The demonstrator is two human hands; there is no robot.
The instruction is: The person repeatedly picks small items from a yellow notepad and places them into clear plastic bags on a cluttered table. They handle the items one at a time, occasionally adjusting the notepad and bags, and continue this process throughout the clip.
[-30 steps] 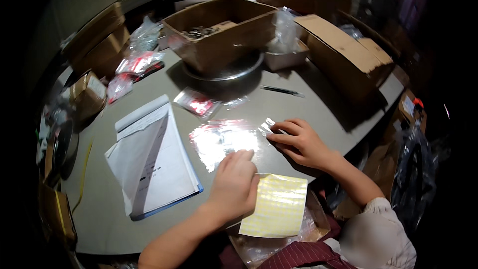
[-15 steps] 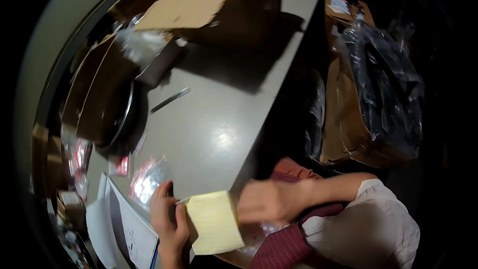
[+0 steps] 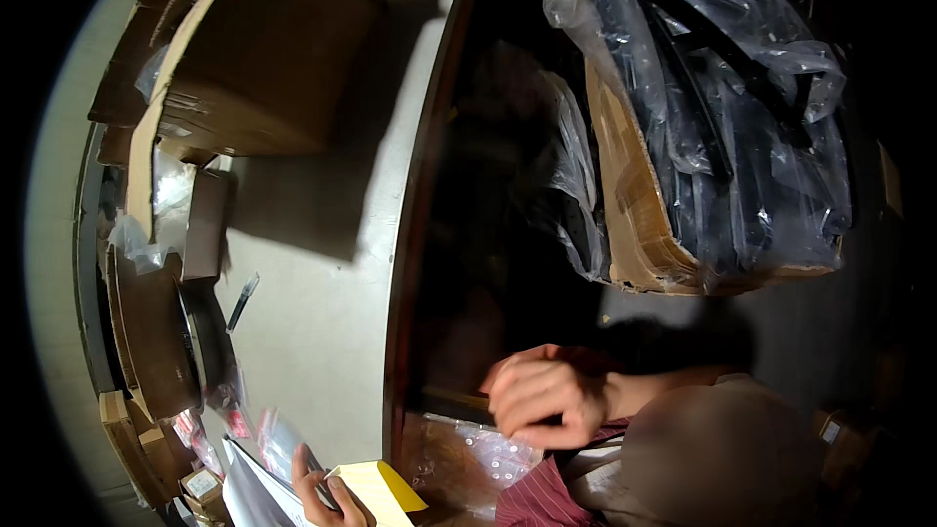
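At the lower edge, my left hand [image 3: 327,498] grips a pale yellow, paper-like piece [image 3: 376,493] with a brighter yellow flap bent up; the picture's edge cuts it off, and I cannot tell whether it is a pad or a small box. My right hand [image 3: 549,398] is off the table's edge, fingers curled in; whether anything is inside them is hidden. Below and left of it, a clear plastic bag [image 3: 478,449] with small pale round pieces lies by the striped maroon cloth. White papers [image 3: 254,488] and a small clear zip bag [image 3: 278,439] lie beside my left hand.
A large open cardboard box [image 3: 273,59] stands on the pale table [image 3: 312,322]. Near it are a cutter-like tool [image 3: 242,303], a smaller brown box [image 3: 146,332] and red-edged bags [image 3: 234,420]. Right of the table, a carton [image 3: 630,195] holds black parts in clear plastic [image 3: 771,176].
My view has swung right, so the table sits further left. The yellow piece appears lower, with its flap now showing. My right hand is further from it, fingers curled.
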